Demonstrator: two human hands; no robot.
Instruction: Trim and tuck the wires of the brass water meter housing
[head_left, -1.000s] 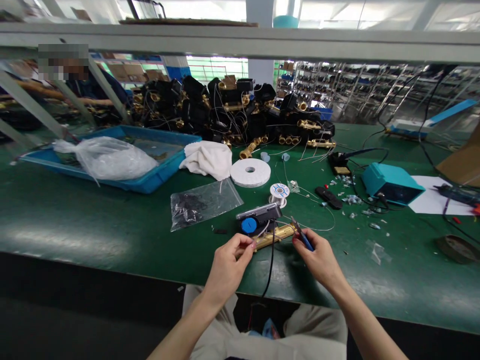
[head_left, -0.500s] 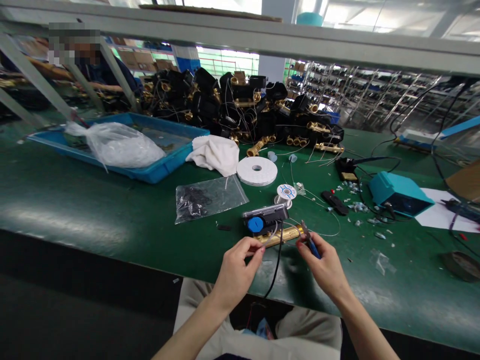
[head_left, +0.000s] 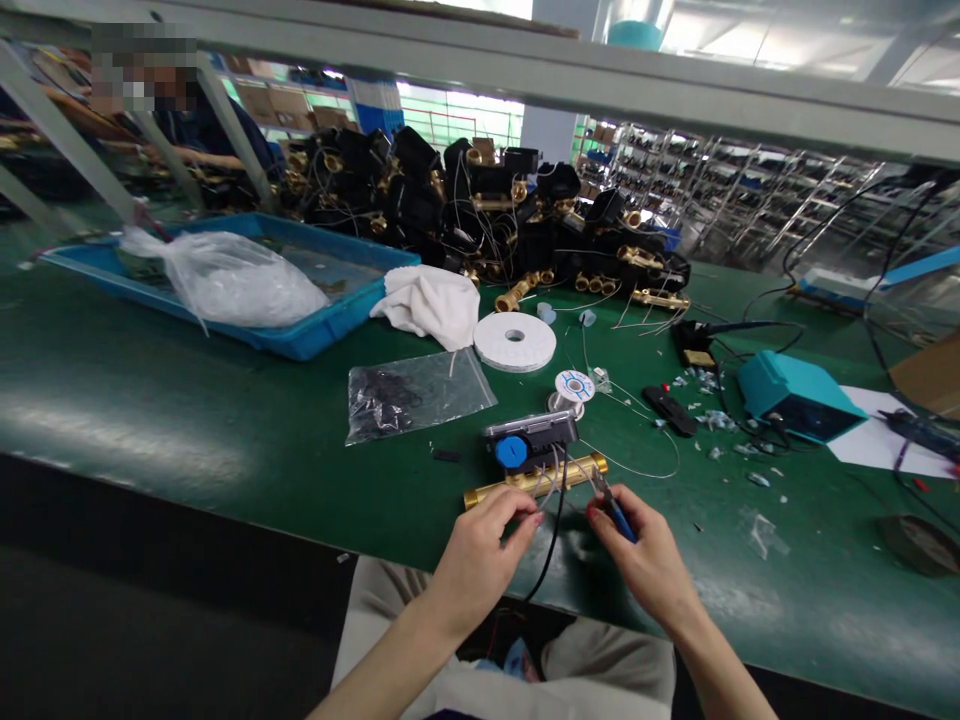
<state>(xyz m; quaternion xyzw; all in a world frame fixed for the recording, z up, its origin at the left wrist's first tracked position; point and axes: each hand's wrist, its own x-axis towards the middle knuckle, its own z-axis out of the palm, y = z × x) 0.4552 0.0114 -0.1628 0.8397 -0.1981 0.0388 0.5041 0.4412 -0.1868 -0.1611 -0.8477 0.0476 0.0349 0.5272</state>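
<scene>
A brass pipe fitting point(head_left: 484, 494) lies on the green table with a black meter housing point(head_left: 536, 435) mounted on it, a blue round cap point(head_left: 511, 452) on its front. A black cable point(head_left: 553, 550) and thin grey wires point(head_left: 551, 480) hang from the housing. My left hand point(head_left: 487, 545) is closed, thumb and fingers pinching a grey wire just in front of the brass pipe. My right hand point(head_left: 645, 545) grips blue-handled cutting pliers point(head_left: 616, 512), their jaws pointing up and left near the pipe's right end. Whether the jaws touch a wire I cannot tell.
Behind lie a solder wire spool point(head_left: 574, 388), a white disc-shaped roll point(head_left: 515, 342), a zip bag point(head_left: 420, 395) and a white cloth point(head_left: 429, 305). A blue tray point(head_left: 315, 345) sits left. Several brass-and-black meters point(head_left: 517, 225) are piled at the back; a teal box point(head_left: 799, 395) stands right.
Both hands have drawn slightly down toward me, away from the brass pipe, uncovering its left end. The pliers have come off the pipe's right end and moved lower.
</scene>
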